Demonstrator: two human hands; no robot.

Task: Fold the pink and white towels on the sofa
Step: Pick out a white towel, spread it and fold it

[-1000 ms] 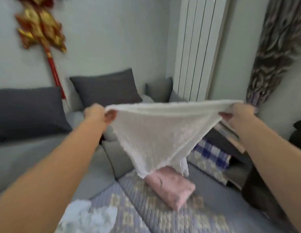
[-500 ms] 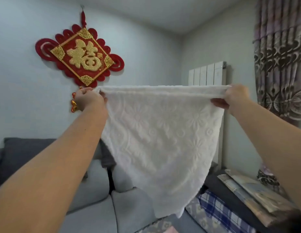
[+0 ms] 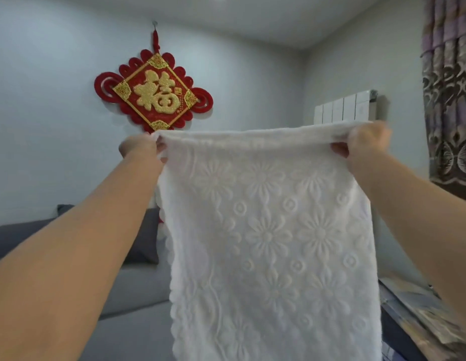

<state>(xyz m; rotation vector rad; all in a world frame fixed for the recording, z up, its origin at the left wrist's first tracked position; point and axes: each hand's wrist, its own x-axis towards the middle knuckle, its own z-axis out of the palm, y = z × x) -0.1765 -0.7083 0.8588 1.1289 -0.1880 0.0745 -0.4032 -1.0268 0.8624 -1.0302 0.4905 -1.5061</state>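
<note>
Two bare forearms enter from the lower corners of the frame. No sleeves, watch, bracelet or rings are visible behind the fingers. Left hand (image 3: 139, 149): knuckles outlined clearly. Right hand (image 3: 367, 147): blurred, thumb distinguishable below the fingers (image 3: 375, 132).

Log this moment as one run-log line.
step: spread towel | left hand: grips top corner | right hand: grips other top corner | white towel: hanging open, unfolded | pink towel: not in view
</note>
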